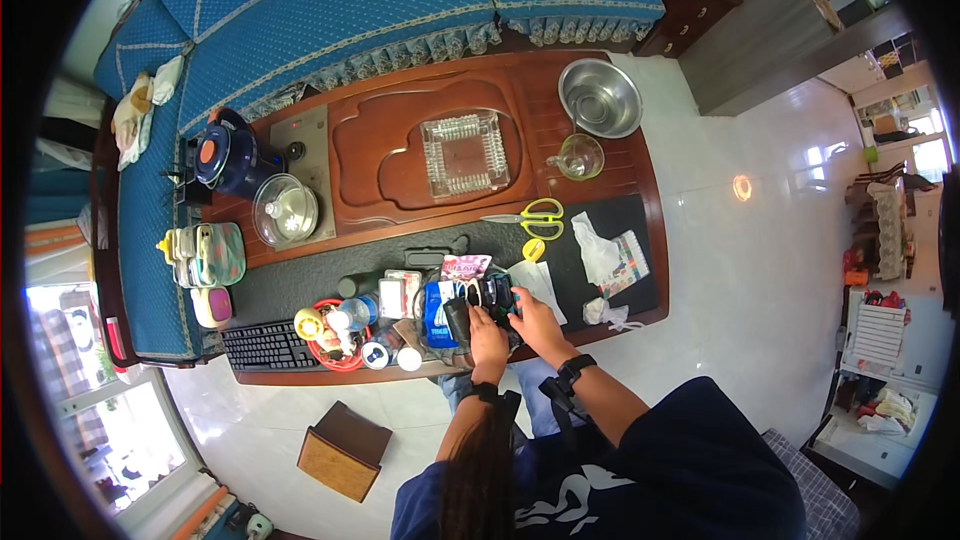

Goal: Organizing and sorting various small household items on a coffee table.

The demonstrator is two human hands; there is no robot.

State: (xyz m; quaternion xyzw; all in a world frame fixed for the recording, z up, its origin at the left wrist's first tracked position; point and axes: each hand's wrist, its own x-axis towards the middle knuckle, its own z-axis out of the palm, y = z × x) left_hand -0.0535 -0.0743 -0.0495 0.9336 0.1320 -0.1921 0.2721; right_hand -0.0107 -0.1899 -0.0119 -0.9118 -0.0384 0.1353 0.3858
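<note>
My left hand (487, 338) lies over a packed group of small items at the table's front edge, its fingers against a dark, roughly cylindrical object (458, 317). To its right, my right hand (538, 321) has its fingertips at the edge of a dark item (496, 291) in the same group; whether they grip it is unclear. A blue printed packet (437, 315) stands at the group's left side. A pink packet (465, 267) sticks up at the back. White paper (541, 286) lies beside the group, partly behind my right hand.
Left of the group are a clear case (394, 297), a can (377, 353), a red basket (346, 364) and a black keyboard (270, 347). Yellow-handled scissors (541, 220) lie behind. Farther back stand a glass tray (466, 156), glass cup (580, 157) and steel bowl (600, 99).
</note>
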